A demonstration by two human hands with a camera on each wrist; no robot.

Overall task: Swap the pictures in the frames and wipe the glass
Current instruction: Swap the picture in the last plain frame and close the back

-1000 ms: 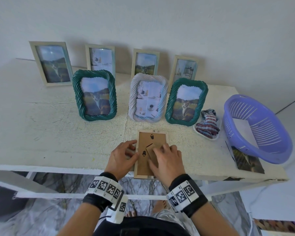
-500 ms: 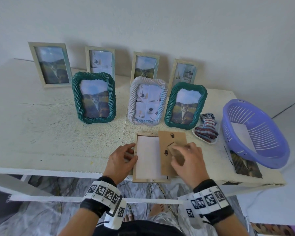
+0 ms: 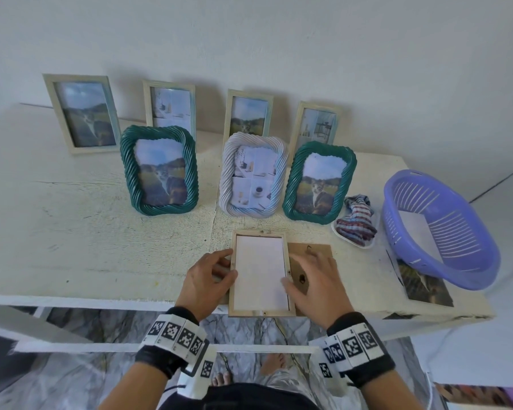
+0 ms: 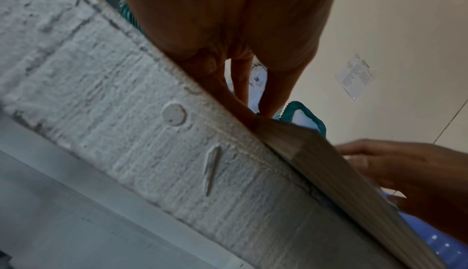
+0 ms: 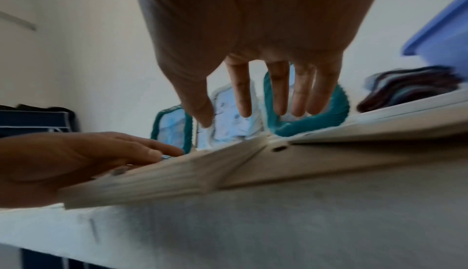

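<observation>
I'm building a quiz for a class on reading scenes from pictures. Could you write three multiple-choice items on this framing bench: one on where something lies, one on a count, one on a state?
1. Where does the brown backing board lie?
A. inside the purple basket
B. on the table, right of the face-down wooden frame
C. leaning on the wall

2. How many green twisted-rim frames stand on the table?
A. one
B. two
C. four

3. What state is the face-down frame in?
A. backing off, white sheet exposed
B. backing clipped on
C. standing upright

Answers:
1 B, the board lies flat beside the frame under the right hand.
2 B, one stands left of the white twisted frame and one right of it.
3 A, the head view shows the white sheet inside the rim, which the left hand steadies.
</observation>
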